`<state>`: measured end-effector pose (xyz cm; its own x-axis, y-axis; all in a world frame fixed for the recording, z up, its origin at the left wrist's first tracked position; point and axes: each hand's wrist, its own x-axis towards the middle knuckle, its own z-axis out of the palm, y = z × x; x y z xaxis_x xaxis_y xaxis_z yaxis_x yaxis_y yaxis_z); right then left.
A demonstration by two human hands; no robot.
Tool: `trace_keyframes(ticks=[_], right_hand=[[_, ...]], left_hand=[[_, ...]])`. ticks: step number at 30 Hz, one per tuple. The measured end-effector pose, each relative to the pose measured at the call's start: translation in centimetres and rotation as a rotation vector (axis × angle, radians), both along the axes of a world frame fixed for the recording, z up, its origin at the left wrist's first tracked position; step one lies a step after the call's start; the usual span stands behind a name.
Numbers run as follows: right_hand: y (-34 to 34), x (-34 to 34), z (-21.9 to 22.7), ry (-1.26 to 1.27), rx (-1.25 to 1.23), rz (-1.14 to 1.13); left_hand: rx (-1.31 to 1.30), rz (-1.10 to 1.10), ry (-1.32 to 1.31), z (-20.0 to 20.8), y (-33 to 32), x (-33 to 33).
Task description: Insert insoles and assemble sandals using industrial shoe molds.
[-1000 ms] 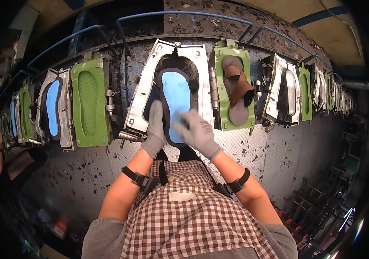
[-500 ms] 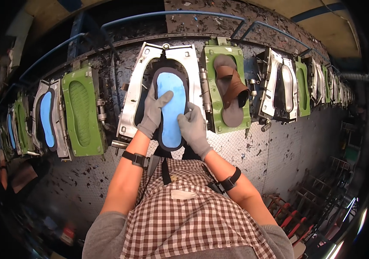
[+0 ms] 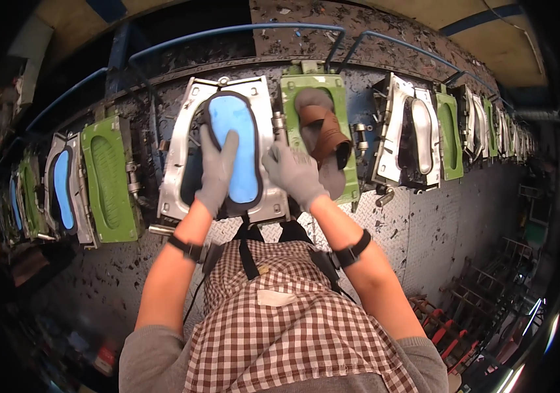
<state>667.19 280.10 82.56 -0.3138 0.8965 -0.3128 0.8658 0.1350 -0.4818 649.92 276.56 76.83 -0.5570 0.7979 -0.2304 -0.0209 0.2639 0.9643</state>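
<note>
My left hand [image 3: 216, 169], in a grey glove, grips a shoe sole [image 3: 235, 141] by its left edge, thumb on top. The sole has a bright blue face and a dark rim. It lies over the opening of a silver metal mould frame [image 3: 176, 173]; how far it sits inside cannot be seen. Just right of the sole, my gloved right hand [image 3: 293, 173] is closed with curled fingers above the frame's right side. Anything inside those fingers is hidden. A brown-strapped sandal [image 3: 326, 134] rests on the green mould half [image 3: 293, 98] hinged beside the frame.
A row of similar moulds runs left and right, among them a green mould plate [image 3: 111, 187], another blue sole [image 3: 63, 190] in its frame, and an open silver mould [image 3: 391, 141]. Behind runs a blue rail [image 3: 240, 28]. Metal racks [image 3: 483, 288] stand at the lower right.
The sole has shifted up and left over the mould frame. My right hand has come off its edge. The central mould and sandal appear further left.
</note>
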Motion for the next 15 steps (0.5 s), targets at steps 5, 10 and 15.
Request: trace_keyframes(ticks=[5,10,15], right_hand=[[-1.1,9.3,3.0,0.549,0.199,-0.305],[0.0,17.7,1.6,0.404,0.527,-0.243],[0.8,26.5,4.0,0.866,-0.282,-0.464]], left_hand=[[0.041,-0.554,0.56,8.6,-1.4,9.6],[-0.193,-0.499,0.35,5.9,4.2,17.8],[0.302,-0.179,-0.161,8.9,6.9,27.4]])
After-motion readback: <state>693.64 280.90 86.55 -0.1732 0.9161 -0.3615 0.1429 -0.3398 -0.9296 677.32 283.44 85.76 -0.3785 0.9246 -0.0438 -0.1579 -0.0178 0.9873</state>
